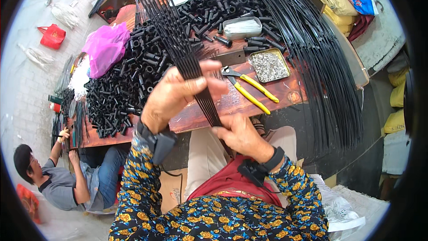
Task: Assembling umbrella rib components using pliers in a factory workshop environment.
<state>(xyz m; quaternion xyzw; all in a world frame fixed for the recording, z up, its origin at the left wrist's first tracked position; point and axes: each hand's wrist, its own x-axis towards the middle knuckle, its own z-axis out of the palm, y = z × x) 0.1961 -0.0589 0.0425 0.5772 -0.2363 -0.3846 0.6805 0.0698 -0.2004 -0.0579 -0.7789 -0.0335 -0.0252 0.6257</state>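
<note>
Left hand (176, 93): clasps the bundle of thin black rods (178, 44) midway, thumb across.
Right hand (240, 136): pinches the bundle's lower end (keep ends flush).
Yellow-handled pliers (249, 89): idle on the wooden table (285, 91).

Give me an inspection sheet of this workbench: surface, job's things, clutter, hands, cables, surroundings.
Surface: wooden table, worn, mostly covered.
Job's things: bundle of thin black rods held over the table; larger fan of black rods hanging off the right edge.
Clutter: heaps of short black tubes; yellow-handled pliers; metal tray of small silvery parts; shallow tin; pink plastic bag.
Hands: left hand closed around the bundle; right hand gripping its lower end; black wrist devices on both.
Cables: thin black wire below the left wrist device.
Surroundings: another person seated low at left; red bags on the floor; yellow sacks at right.
</note>
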